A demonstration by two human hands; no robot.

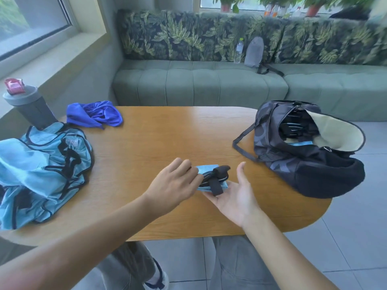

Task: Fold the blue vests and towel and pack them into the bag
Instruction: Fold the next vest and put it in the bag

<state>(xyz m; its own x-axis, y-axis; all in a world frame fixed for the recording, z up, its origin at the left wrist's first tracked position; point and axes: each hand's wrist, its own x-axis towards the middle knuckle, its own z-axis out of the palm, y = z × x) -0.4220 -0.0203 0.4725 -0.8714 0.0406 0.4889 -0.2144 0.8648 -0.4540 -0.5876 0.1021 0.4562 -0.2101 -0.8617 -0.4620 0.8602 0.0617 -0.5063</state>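
Item: folded vest (pixel 211 178), light blue with black trim, a compact bundle resting on the upturned fingers of the right hand (pixel 234 197), above the wooden table (pixel 159 135). Right palm lay flat and released, thumb raised. Left hand (pixel 176 183) covered the bundle's left edge; its fingertips were hidden behind the cloth, so a pinch could not be confirmed.

Bag (pixel 303 151): dark patterned fabric, soft and slumped, at the table's right end, mouth open with pale lining showing (contents dark and hard to make out; a blue strip showed inside).

Unfolded vests (pixel 41 168): glossy heap at the left edge, partly cut off by the frame.

Towel (pixel 94 115): deep blue, crumpled, at the far left corner.

Grey shaker bottle (pixel 29 105) stood behind the heap, its base hidden.

Green tufted sofa (pixel 199 84) beyond.
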